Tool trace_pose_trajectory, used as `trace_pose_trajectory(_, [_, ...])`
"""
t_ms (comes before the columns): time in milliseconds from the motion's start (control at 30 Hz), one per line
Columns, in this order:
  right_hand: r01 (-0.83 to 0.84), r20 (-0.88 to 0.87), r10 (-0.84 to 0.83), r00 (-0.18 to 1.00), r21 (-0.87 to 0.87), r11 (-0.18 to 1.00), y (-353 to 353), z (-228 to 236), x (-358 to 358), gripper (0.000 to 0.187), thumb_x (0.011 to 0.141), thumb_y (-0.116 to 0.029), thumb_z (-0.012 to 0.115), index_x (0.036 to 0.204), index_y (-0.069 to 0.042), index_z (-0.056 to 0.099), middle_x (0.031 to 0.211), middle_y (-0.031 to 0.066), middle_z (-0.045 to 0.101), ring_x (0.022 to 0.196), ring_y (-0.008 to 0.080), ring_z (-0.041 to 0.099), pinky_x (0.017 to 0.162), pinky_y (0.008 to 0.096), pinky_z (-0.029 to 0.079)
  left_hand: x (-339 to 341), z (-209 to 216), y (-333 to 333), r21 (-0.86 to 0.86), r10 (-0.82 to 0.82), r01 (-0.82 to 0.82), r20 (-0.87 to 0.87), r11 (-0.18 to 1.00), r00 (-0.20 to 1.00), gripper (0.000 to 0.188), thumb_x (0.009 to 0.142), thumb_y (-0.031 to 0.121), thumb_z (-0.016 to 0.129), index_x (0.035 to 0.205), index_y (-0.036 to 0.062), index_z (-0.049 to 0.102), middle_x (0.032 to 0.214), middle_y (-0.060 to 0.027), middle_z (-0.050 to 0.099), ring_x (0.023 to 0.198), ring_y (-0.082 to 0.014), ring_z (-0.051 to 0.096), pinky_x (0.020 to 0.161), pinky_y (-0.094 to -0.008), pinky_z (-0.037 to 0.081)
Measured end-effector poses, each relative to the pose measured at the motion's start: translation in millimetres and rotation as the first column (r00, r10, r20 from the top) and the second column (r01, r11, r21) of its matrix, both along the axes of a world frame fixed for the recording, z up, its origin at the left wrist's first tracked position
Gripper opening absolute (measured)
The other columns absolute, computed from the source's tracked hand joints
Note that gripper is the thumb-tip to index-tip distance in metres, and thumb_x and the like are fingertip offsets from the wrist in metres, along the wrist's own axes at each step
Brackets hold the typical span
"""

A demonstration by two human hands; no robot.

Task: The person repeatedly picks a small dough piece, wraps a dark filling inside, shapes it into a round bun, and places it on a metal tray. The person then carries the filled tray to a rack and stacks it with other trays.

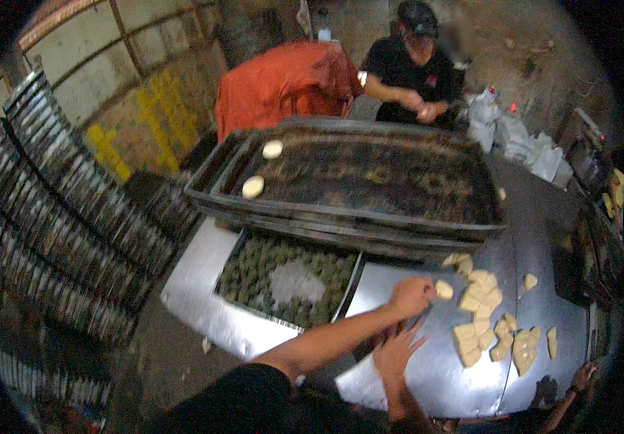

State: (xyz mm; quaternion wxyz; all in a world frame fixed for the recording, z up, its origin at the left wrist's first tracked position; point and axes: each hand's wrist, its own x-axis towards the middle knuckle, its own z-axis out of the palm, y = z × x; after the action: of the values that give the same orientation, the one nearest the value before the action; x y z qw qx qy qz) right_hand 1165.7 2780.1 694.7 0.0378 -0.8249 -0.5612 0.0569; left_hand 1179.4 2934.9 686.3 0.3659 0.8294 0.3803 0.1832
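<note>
Coming in from the lower left, my left hand (412, 295) is closed, its fingertips at the edge of a pale, rounded dough piece (443, 290) over the metal worktable (427, 376). My right hand (397, 353) is just nearer and lower, fingers stretched apart, with nothing visible in it. To the right of both hands lie several cut dough pieces (478, 296) in loose clusters. Beyond them a stack of dark baking trays (370, 173) stands across the table. In the top tray, two flattened dough rounds (273, 150) sit by its left end.
Several small dark green balls fill a shallow tray (279, 278) left of my hands. Opposite stands a co-worker (420, 72), hands together. Another person's hand (583, 376) shows at the lower right. Racks of stacked trays (58, 210), an orange cover (286, 83) and white bags (514, 137) surround the table.
</note>
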Motion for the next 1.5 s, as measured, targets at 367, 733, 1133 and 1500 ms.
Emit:
trace_pose_trajectory(367, [-0.029, -0.386, 0.111, 0.916, 0.213, 0.977, -66.3, -26.9, 38.1, 0.024, 0.079, -0.015, 0.061, 0.093, 0.003, 0.068, 0.104, 0.0208, 0.065, 0.101, 0.0385, 0.057, 0.087, 0.0489, 0.05, 84.8, -69.8, -8.6, 0.54, -0.134, 0.162, -0.091, 0.826, 0.987, 0.02, 0.074, 0.004, 0.057, 0.089, 0.0062, 0.069, 0.097, -0.0209, 0.067, 0.094, -0.0419, 0.062, 0.085, -0.0492, 0.05])
trace_pose_trajectory(733, [-0.255, -0.824, 0.242, 0.513, 0.123, 0.959, 38.3, 105.3, 48.4, 0.041, 0.093, -0.013, 0.067, 0.132, -0.002, 0.058, 0.108, 0.0181, 0.072, 0.103, 0.0238, 0.071, 0.086, 0.0366, 0.057, -226.0, 55.1, -76.1, 0.046, 0.194, -0.217, 0.297, 0.975, 0.935, 0.037, 0.088, 0.019, 0.074, 0.122, 0.0052, 0.065, 0.103, -0.0175, 0.066, 0.096, -0.0343, 0.066, 0.084, -0.0411, 0.053])
trace_pose_trajectory(1133, [-0.549, 0.098, 0.72, 0.687, 0.718, 0.427, 456.8, 181.5, -171.4, 0.044, 0.081, -0.007, 0.063, 0.125, -0.008, 0.065, 0.12, 0.0159, 0.069, 0.107, 0.0374, 0.067, 0.096, 0.0419, 0.052, -397.1, -23.0, -114.4, 0.297, 0.601, -0.552, -0.106, 0.78, 0.792, 0.035, 0.084, 0.027, 0.077, 0.117, 0.015, 0.072, 0.121, -0.0173, 0.059, 0.108, -0.0375, 0.057, 0.09, -0.0473, 0.049])
trace_pose_trajectory(1500, [-0.412, -0.101, 0.824, 0.558, 0.828, 0.38, 364.9, 191.3, -123.6, 0.026, 0.084, -0.009, 0.058, 0.104, -0.002, 0.073, 0.096, 0.0175, 0.073, 0.088, 0.0337, 0.071, 0.08, 0.0445, 0.054, -387.9, -15.4, -126.8, 0.055, 0.688, -0.686, -0.099, 0.726, 0.719, 0.027, 0.084, 0.014, 0.077, 0.109, 0.0072, 0.07, 0.103, -0.0147, 0.062, 0.092, -0.0276, 0.061, 0.08, -0.0385, 0.053])
